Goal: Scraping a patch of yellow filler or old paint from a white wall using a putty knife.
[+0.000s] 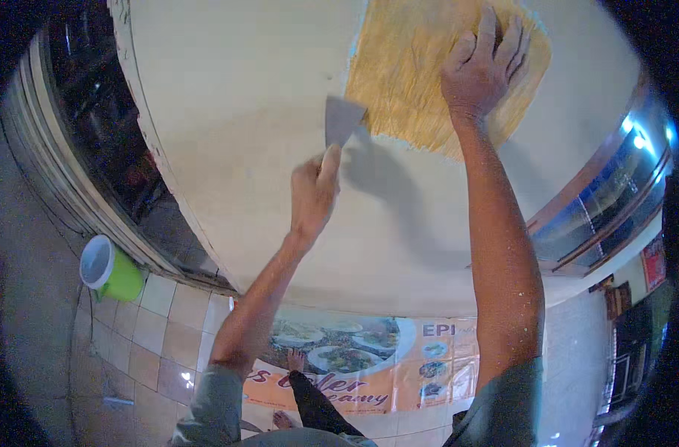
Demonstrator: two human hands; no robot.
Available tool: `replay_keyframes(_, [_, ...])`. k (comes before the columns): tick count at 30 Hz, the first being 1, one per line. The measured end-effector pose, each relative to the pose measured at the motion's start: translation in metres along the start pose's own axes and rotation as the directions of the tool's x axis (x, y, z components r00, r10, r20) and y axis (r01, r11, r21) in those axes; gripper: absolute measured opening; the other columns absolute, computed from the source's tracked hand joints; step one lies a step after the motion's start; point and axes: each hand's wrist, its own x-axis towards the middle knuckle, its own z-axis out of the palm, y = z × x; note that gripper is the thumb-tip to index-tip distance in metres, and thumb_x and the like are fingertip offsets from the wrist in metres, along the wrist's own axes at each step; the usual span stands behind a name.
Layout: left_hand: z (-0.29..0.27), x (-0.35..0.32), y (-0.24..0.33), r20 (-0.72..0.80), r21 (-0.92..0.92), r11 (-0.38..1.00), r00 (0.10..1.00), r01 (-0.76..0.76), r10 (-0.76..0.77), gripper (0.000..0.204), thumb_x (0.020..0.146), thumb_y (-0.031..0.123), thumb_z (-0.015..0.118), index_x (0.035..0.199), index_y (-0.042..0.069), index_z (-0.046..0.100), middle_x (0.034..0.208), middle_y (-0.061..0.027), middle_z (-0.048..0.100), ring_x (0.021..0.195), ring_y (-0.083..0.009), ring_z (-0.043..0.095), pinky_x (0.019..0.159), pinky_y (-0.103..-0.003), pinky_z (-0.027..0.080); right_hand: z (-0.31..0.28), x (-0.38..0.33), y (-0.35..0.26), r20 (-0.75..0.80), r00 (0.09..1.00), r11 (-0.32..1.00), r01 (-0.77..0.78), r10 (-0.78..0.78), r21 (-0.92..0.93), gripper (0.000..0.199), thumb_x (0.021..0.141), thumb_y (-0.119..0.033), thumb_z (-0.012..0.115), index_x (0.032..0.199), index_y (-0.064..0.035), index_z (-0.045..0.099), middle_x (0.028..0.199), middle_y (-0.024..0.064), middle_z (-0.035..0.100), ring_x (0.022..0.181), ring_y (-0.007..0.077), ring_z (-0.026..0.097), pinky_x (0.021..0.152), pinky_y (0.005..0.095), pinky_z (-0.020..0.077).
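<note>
A green bucket (122, 277) is standing on the tiled floor (142, 339) at left, beside a dark opening (105, 112) in a pale wall (235, 149). The person's left hand (315, 190) is closing around the handle of a scraper (342, 121), whose metal blade is pointing away and lining up with the near left corner of a wrinkled yellow patch (399, 82) on the wall; whether it is touching, one cannot tell. An orange printed banner (443, 391) is covering the floor nearby, underfoot. Farther right, the right hand (482, 71) is resting flat on the patch, fingers spreading, near a window (596, 220).
</note>
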Motion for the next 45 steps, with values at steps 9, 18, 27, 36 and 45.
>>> replay_keyframes(9, [-0.002,0.049,0.049,-0.028,0.04,0.99,0.99,-0.135,0.136,0.055,0.102,0.039,0.053,0.063,0.002,0.05,0.056,0.0013,0.044,0.055,-0.0082,0.04,0.049,-0.032,0.034,0.014,-0.005,0.0,-0.06,0.998,0.996,0.002,0.003,0.088,0.051,0.096,-0.028,0.052,0.147,-0.0203,0.051,0.154,0.0169,0.039,0.142,0.0416,0.033,0.114,0.0594,0.025])
replay_keyframes(18, [-0.005,-0.015,-0.015,-0.01,-0.027,0.99,0.99,0.141,-0.141,0.05,0.103,0.036,0.055,0.065,0.005,0.045,0.059,0.0036,0.037,0.054,-0.0064,0.034,0.047,-0.031,0.03,0.006,0.0,0.009,-0.048,0.997,0.995,-0.061,0.065,0.077,0.048,0.096,-0.022,0.051,0.143,-0.0147,0.055,0.149,0.0204,0.043,0.138,0.0422,0.039,0.114,0.0551,0.0283])
replay_keyframes(27, [0.002,0.037,0.053,0.048,0.07,0.998,0.999,0.001,-0.004,0.048,0.105,0.037,0.053,0.065,0.012,0.044,0.057,0.0065,0.039,0.051,-0.003,0.034,0.045,-0.025,0.028,-0.001,0.0,0.012,0.031,0.984,0.979,-0.177,0.175,0.098,0.046,0.096,-0.025,0.052,0.141,-0.0156,0.057,0.155,0.0189,0.037,0.142,0.044,0.034,0.116,0.0584,0.024])
replay_keyframes(36, [-0.01,0.005,0.014,0.192,-0.246,0.878,0.908,0.411,-0.371,0.044,0.103,0.046,0.052,0.075,0.012,0.051,0.059,0.0044,0.043,0.048,-0.0058,0.039,0.042,-0.025,0.031,-0.105,-0.093,-0.092,0.493,0.731,0.638,-0.668,0.471,0.382,0.049,0.099,-0.019,0.05,0.144,-0.0019,0.049,0.148,0.0281,0.043,0.138,0.0462,0.04,0.114,0.0521,0.0322])
replay_keyframes(45, [-0.02,0.009,0.013,0.363,-0.296,0.95,0.932,0.097,0.018,0.035,0.103,0.039,0.048,0.113,0.007,0.057,0.091,0.0019,0.058,0.079,-0.0123,0.058,0.068,-0.03,0.051,-0.11,-0.126,-0.195,0.789,0.429,0.422,-0.874,0.439,0.24,0.064,0.089,-0.006,0.059,0.151,-0.0199,0.045,0.108,0.024,0.06,0.095,0.046,0.057,0.085,0.0539,0.0473])
